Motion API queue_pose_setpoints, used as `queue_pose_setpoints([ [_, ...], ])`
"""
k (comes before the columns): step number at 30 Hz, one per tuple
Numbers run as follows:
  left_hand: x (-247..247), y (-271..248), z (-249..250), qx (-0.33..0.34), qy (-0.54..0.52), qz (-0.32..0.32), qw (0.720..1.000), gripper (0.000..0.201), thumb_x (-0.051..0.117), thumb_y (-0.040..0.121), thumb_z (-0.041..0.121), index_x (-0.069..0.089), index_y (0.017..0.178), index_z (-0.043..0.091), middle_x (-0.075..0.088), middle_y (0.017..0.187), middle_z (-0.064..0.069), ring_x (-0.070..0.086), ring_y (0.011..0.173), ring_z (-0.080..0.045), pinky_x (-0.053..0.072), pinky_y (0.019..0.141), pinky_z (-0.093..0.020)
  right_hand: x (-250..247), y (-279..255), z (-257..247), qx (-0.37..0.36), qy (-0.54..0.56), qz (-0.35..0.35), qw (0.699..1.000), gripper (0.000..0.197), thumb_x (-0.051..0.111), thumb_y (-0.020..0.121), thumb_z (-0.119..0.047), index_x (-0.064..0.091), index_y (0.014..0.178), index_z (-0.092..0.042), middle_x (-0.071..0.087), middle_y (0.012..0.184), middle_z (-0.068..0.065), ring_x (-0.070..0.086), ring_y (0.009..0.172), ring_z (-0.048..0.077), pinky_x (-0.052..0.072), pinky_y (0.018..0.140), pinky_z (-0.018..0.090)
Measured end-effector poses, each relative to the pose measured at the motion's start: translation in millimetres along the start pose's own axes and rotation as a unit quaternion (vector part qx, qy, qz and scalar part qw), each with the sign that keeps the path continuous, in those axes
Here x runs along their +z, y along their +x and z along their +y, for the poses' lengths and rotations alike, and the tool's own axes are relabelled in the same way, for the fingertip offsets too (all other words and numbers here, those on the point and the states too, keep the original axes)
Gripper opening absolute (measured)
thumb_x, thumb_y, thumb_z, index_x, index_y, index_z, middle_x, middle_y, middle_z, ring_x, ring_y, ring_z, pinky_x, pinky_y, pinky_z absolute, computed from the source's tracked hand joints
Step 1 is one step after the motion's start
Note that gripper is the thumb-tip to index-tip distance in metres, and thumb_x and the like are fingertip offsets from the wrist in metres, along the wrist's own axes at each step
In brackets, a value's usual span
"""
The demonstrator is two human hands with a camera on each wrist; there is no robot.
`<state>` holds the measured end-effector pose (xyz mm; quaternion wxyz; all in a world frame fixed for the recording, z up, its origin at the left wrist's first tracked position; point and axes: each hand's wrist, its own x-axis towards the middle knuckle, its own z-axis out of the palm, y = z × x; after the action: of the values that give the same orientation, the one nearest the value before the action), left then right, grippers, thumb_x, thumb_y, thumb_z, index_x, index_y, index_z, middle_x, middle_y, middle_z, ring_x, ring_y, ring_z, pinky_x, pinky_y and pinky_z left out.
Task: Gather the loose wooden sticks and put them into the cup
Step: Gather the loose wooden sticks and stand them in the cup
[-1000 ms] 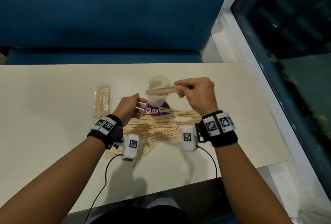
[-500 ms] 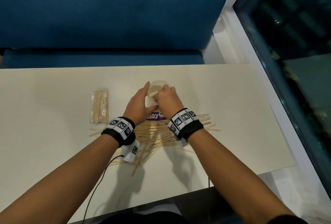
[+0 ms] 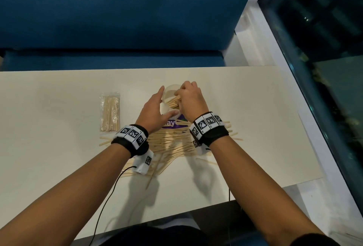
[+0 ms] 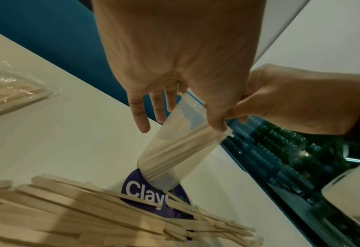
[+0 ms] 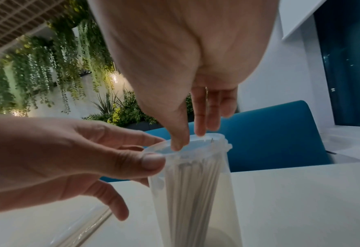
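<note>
A clear plastic cup point(image 3: 168, 94) stands at the far end of a pile of loose wooden sticks point(image 3: 169, 143), on the edge of a purple "Clay" disc point(image 4: 145, 193). My left hand point(image 3: 155, 112) grips the cup point(image 5: 196, 192) near its rim, thumb on the near side and index finger behind. A bundle of sticks point(image 4: 175, 150) stands inside the cup point(image 4: 170, 127), reaching almost to the rim. My right hand point(image 3: 190, 98) hovers over the mouth, and its straight fingertips point(image 5: 200, 132) dip just inside the rim. The loose sticks point(image 4: 69, 217) lie flat under both wrists.
A sealed plastic packet of sticks point(image 3: 110, 114) lies to the left of the pile. The cream table point(image 3: 59, 147) ends at a blue bench point(image 3: 117, 19) on the far side and a dark window point(image 3: 324, 69) on the right.
A second ago my right hand held a bundle of sticks level above the cup; the bundle now stands inside it. My left hand moved from the pile onto the cup.
</note>
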<state>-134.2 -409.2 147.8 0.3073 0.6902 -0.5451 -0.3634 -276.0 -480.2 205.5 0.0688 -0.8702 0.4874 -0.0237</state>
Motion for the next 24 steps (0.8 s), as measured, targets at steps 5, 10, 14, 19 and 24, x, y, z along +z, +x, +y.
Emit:
queue_pose_setpoints([
  [5,-0.4,1.3,0.6,-0.004,-0.002,-0.004,1.0,0.105,0.08,0.085,0.048,0.018,0.165,0.017,0.044,0.159,-0.007,0.051,0.137,-0.022,0.037,0.107,-0.03,1.7,2.8,-0.8,-0.002,-0.034,-0.049,0.998,0.025,0.072,0.091,-0.015,0.073,0.115,-0.008,0.063,0.116,0.01,0.051,0.111,0.026,0.048,0.097,0.037],
  [10,-0.8,0.5,-0.3,0.0,0.002,-0.003,1.0,0.108,0.079,0.084,0.052,0.017,0.165,0.018,0.044,0.159,-0.007,0.051,0.137,-0.023,0.038,0.107,-0.031,9.6,-0.4,0.4,-0.002,-0.044,-0.009,0.999,0.02,0.07,0.092,-0.02,0.074,0.109,-0.01,0.065,0.112,0.007,0.05,0.108,0.026,0.043,0.092,0.037],
  [14,-4.2,-5.4,0.2,-0.012,-0.013,-0.025,1.0,0.123,0.083,0.081,0.052,0.001,0.166,0.017,0.036,0.165,-0.006,0.046,0.142,-0.022,0.037,0.107,-0.03,8.9,-7.7,4.0,-0.008,0.001,0.075,0.997,0.014,0.071,0.09,-0.021,0.077,0.098,-0.012,0.067,0.101,0.005,0.053,0.099,0.025,0.045,0.085,0.04],
  [19,-7.9,-41.1,-35.1,-0.056,0.048,-0.004,0.997,0.08,0.075,0.094,0.035,0.033,0.158,0.014,0.054,0.149,-0.009,0.057,0.127,-0.022,0.046,0.101,-0.035,13.1,-39.2,-0.4,0.023,0.163,0.172,0.971,0.015,0.062,0.094,-0.019,0.075,0.099,-0.014,0.065,0.1,-0.001,0.053,0.097,0.019,0.042,0.086,0.033],
  [24,-1.7,-72.7,-82.7,0.012,0.192,-0.011,0.981,0.05,0.07,0.095,0.029,0.056,0.14,0.011,0.06,0.137,-0.01,0.057,0.123,-0.027,0.049,0.102,-0.042,43.6,-93.5,-7.4,0.088,0.254,0.16,0.95,0.013,0.061,0.095,-0.019,0.072,0.1,-0.014,0.063,0.098,-0.004,0.05,0.096,0.016,0.047,0.087,0.034],
])
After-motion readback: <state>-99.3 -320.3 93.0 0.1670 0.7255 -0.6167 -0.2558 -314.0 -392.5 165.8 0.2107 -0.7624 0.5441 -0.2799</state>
